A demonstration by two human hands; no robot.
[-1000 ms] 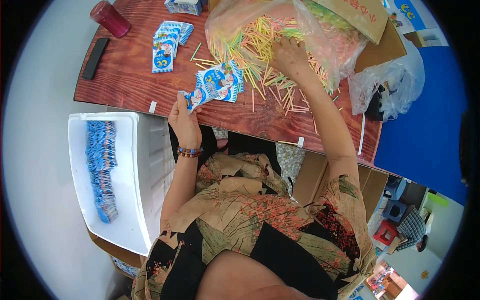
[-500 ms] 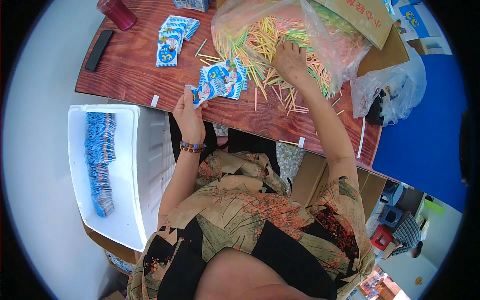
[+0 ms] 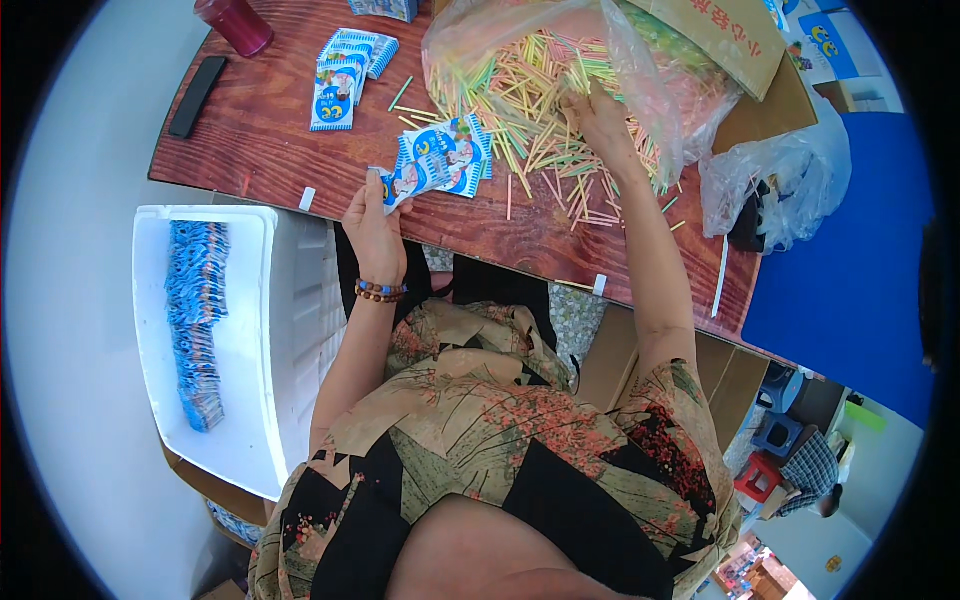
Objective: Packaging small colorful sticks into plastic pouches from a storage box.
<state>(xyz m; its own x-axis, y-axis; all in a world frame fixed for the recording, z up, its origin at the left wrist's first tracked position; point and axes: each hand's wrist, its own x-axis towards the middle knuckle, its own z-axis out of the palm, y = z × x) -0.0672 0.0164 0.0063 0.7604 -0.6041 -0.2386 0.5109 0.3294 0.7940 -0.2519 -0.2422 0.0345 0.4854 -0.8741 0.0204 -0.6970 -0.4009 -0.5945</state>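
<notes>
My left hand (image 3: pixel 376 232) grips one end of a blue-and-white packet (image 3: pixel 404 184) between thumb and fingers at the table's near edge. That packet's far end overlaps a few similar packets (image 3: pixel 466 178) lying on the wood. Forward and to the right, my right hand (image 3: pixel 600 125) reaches into a heap of thin coloured sticks (image 3: pixel 515 75), pink, yellow and green. Its fingers are curled and closed on some sticks; how many is hidden. The heap spills from a clear plastic bag (image 3: pixel 645 75) onto the table.
More packets (image 3: pixel 333 95) lie at the far left of the reddish wooden table (image 3: pixel 270 130), near a black bar (image 3: pixel 198 97) and a red jar (image 3: pixel 235 25). A white foam box (image 3: pixel 245 400) at left holds rows of packets. A cardboard box (image 3: pixel 770 110) stands far right.
My right hand has shifted a little nearer and right within the heap, its fingers now drawn together. My left hand keeps its hold on the packet, almost unmoved.
</notes>
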